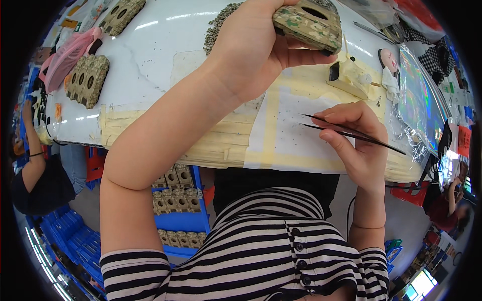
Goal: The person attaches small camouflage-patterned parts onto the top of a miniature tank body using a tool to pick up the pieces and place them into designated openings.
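Note:
My left hand (256, 50) reaches to the far side of the table, its fingers wrapped around a camouflage-patterned plastic housing (311, 27) with a dark oval opening. Over a white paper sheet (273, 135) dotted with tiny dark specks, my right hand (359, 135) pinches a pair of black tweezers (361, 134). The tweezer tips are apart and point left, with nothing visible between them. Just beyond the right hand sits a cream-coloured block (351, 83) with a dark end and a small white cap beside it.
Matching camouflage housings (88, 80) lie at the left, beside a pink mesh fan (70, 55). A heap of small dark parts (218, 30) is behind my left wrist. Clear plastic film (422, 100) lies at the right. Blue trays (183, 220) of housings stand under the table; other people sit both sides.

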Demonstrator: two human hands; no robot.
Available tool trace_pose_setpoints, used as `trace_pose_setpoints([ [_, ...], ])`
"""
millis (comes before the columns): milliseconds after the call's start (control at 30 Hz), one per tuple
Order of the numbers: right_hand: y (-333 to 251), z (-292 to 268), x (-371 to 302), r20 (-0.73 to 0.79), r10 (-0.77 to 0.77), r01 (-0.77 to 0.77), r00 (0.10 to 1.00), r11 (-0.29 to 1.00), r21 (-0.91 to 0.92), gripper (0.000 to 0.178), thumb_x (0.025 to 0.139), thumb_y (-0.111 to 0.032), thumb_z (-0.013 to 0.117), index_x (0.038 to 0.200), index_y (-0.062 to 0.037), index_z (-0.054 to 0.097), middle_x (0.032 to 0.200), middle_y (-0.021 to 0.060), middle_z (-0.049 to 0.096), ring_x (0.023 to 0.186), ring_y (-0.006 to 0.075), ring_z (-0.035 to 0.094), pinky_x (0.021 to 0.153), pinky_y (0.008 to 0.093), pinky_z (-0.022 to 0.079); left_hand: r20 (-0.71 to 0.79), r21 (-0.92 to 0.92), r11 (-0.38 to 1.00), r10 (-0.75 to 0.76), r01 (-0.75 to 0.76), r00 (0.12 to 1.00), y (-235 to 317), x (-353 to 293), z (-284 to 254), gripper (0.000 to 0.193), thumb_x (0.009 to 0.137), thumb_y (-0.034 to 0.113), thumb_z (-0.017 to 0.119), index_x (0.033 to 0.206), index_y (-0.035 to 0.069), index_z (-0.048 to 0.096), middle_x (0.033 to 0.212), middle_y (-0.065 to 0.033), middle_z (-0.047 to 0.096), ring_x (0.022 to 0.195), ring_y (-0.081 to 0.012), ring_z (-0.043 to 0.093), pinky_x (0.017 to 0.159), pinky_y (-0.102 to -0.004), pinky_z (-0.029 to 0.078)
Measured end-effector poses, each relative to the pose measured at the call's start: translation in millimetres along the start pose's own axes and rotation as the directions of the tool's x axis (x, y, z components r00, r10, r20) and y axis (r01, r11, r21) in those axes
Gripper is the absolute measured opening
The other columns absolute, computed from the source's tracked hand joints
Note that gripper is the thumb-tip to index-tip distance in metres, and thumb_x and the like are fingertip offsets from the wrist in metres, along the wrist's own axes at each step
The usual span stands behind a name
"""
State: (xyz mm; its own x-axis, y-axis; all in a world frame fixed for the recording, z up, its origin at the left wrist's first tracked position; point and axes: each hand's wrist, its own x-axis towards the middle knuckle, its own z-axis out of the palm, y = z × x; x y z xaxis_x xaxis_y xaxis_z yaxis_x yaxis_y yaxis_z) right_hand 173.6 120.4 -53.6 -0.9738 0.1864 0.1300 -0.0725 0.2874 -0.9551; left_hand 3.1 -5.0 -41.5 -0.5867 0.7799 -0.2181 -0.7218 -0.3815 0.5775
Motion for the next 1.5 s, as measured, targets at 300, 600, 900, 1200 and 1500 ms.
trace_pose_setpoints([
  [300, 8, 0, -15, -0.049, -0.001, 0.001, 0.999, 1.000, 0.012, 0.015, 0.077, 0.003, 0.068, 0.085, 0.0035, 0.055, 0.082, 0.0118, 0.063, 0.075, 0.0165, 0.061, 0.070, 0.0262, 0.048, -0.015, 0.008, 1.000, -0.010, 0.010, 1.000, 1, -1, 2, 0.037, 0.094, 0.027, 0.041, 0.117, -0.002, 0.047, 0.105, -0.0136, 0.058, 0.092, -0.0251, 0.062, 0.079, -0.0395, 0.054],
  [600, 3, 8, -22, -0.019, -0.016, 0.017, 1.000, 0.999, 0.035, 0.015, 0.079, -0.001, 0.069, 0.083, 0.0024, 0.055, 0.081, 0.0123, 0.063, 0.072, 0.0157, 0.060, 0.066, 0.0247, 0.048, 0.013, 0.051, 0.998, 0.025, -0.026, 1.000, 0, 0, 0, 0.036, 0.094, 0.027, 0.041, 0.114, -0.002, 0.048, 0.103, -0.0133, 0.059, 0.090, -0.0246, 0.062, 0.076, -0.0381, 0.055],
  [900, 3, 15, -21, 0.007, -0.118, 0.119, 0.993, 0.988, -0.100, 0.016, 0.077, -0.002, 0.071, 0.081, 0.0003, 0.056, 0.081, 0.0117, 0.064, 0.069, 0.0177, 0.061, 0.062, 0.0250, 0.048, -0.004, 0.104, 0.993, 0.063, -0.063, 0.998, 0, -6, 6, 0.036, 0.094, 0.027, 0.042, 0.113, -0.003, 0.049, 0.102, -0.0137, 0.059, 0.089, -0.0241, 0.062, 0.075, -0.0380, 0.055],
  [1200, 7, 24, -18, -0.026, 0.010, -0.010, 1.000, 1.000, 0.023, 0.013, 0.080, 0.000, 0.068, 0.083, 0.0025, 0.055, 0.081, 0.0108, 0.063, 0.070, 0.0143, 0.060, 0.064, 0.0245, 0.049, 0.059, 0.109, 0.990, 0.081, -0.087, 0.995, -1, -5, 2, 0.035, 0.094, 0.026, 0.040, 0.113, -0.003, 0.048, 0.102, -0.0139, 0.058, 0.088, -0.0226, 0.062, 0.075, -0.0375, 0.056],
  [1500, 3, 23, -14, 0.028, 0.163, -0.165, 0.986, 0.967, 0.196, 0.007, 0.087, 0.001, 0.058, 0.089, 0.0045, 0.053, 0.083, 0.0093, 0.062, 0.072, 0.0105, 0.058, 0.067, 0.0219, 0.049, 0.085, 0.076, 0.994, 0.072, -0.079, 0.994, -1, 0, -4, 0.034, 0.094, 0.025, 0.040, 0.113, -0.003, 0.047, 0.103, -0.0142, 0.058, 0.088, -0.0223, 0.062, 0.074, -0.0374, 0.056],
])
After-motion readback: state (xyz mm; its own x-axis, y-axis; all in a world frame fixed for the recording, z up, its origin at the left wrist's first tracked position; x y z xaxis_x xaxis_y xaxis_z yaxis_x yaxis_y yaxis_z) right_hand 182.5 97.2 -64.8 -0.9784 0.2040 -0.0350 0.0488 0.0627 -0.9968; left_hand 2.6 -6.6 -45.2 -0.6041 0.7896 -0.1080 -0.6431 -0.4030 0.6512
